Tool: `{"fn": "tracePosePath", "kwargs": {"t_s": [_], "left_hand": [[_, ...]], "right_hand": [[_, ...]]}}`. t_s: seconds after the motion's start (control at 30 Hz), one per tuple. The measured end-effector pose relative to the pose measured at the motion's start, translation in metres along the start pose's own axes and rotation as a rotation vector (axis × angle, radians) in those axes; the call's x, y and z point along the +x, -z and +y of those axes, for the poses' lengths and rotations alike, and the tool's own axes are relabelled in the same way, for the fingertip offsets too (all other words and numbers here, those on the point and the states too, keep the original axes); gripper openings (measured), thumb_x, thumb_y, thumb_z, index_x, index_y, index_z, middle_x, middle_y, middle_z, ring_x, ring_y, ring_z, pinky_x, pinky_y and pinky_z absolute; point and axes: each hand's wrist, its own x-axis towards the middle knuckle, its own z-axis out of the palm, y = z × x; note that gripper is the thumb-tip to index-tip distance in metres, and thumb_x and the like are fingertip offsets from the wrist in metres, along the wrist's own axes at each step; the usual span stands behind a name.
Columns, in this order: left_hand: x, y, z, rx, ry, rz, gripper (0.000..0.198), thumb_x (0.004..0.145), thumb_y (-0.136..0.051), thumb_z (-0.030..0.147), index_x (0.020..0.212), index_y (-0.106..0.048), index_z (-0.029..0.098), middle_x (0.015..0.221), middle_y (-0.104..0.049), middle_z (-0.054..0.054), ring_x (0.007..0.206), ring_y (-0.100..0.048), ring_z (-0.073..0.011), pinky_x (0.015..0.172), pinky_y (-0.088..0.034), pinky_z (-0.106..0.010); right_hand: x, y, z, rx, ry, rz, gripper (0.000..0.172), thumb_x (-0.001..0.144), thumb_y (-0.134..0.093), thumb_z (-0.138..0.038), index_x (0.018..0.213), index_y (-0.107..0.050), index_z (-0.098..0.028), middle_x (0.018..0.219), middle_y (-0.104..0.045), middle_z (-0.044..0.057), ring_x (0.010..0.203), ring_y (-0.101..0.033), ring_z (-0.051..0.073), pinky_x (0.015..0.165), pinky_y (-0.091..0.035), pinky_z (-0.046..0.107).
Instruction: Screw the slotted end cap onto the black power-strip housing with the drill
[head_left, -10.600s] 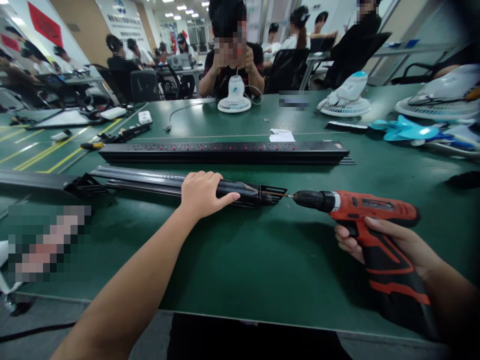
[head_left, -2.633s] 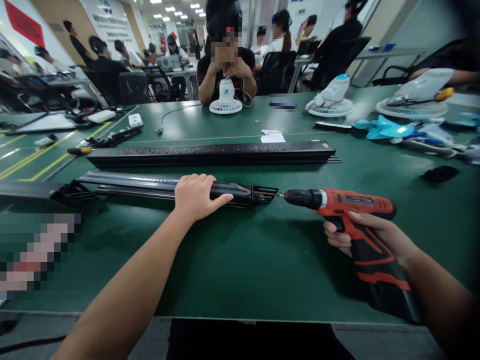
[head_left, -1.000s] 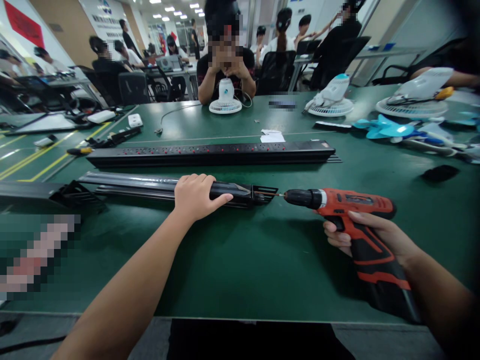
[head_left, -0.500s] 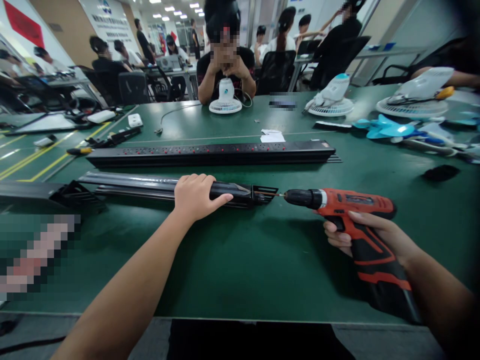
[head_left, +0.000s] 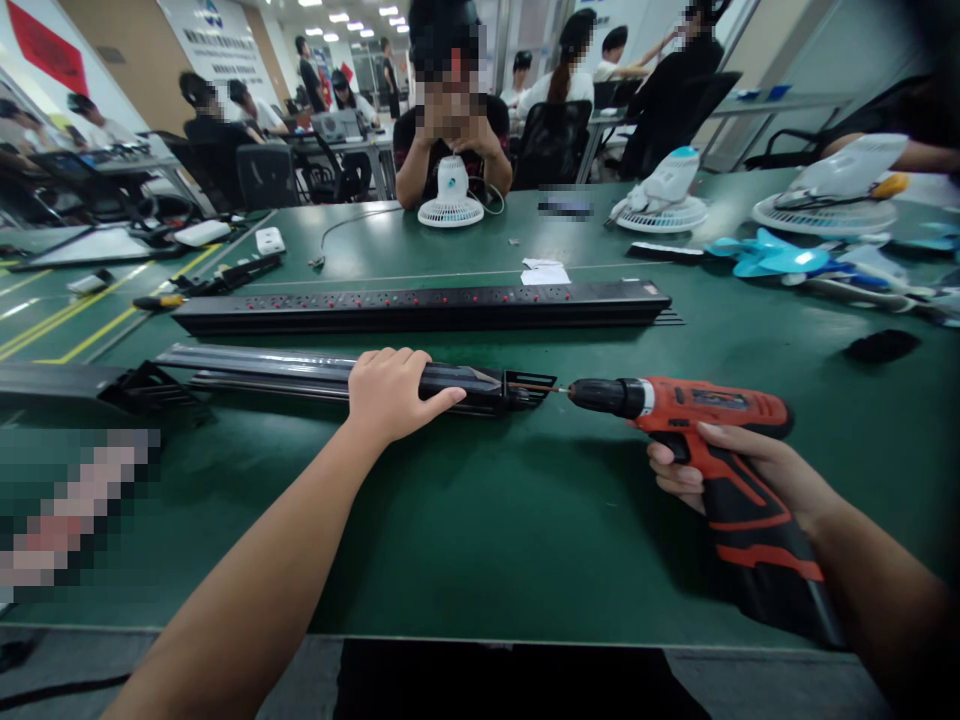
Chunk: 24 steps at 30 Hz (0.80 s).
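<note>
My left hand is wrapped over a long black strip housing that lies across the green table. Fingers curl over its far side, and the thumb rests along the top near the right end. In my right hand is a red and black cordless drill, held by its handle and pointing left. A long thin bit runs from its chuck into the open black end bracket of the housing. The exact contact of the bit tip is hidden inside.
Behind the housing lies a long black power strip with red switches. Another black housing is at the left. White fans and blue fan blades are at the right. A person sits opposite behind a small fan.
Both hands, the drill and the black housing stay in practically the same place. In the background, a few people have shifted slightly.
</note>
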Motion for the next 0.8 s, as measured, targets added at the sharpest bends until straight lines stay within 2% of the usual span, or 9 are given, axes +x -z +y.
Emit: {"fn": "tracePosePath", "kwargs": {"t_s": [0.37, 0.8], "left_hand": [[0.0005, 0.0007, 0.0003, -0.013, 0.007, -0.015, 0.07, 0.093, -0.045, 0.084, 0.104, -0.075, 0.021, 0.097, -0.078, -0.01, 0.094, -0.07, -0.0333, 0.088, -0.046, -0.046], [0.0, 0.0004, -0.0003, -0.004, 0.0, -0.003, 0.069, 0.094, -0.044, 0.084, 0.103, -0.074, 0.022, 0.096, -0.078, -0.009, 0.093, -0.07, -0.0322, 0.087, -0.047, -0.046]], "right_hand": [[0.0002, 0.0003, 0.0005, 0.004, -0.007, -0.017, 0.036, 0.064, -0.048, -0.049, 0.079, -0.058, -0.018, 0.052, -0.047, -0.001, 0.049, -0.034, 0.01, 0.038, -0.033, 0.02], [-0.0005, -0.0041, -0.0005, -0.008, 0.016, 0.038, 0.033, 0.061, -0.051, -0.048, 0.078, -0.058, -0.02, 0.052, -0.046, -0.002, 0.047, -0.035, 0.01, 0.036, -0.032, 0.021]]}}
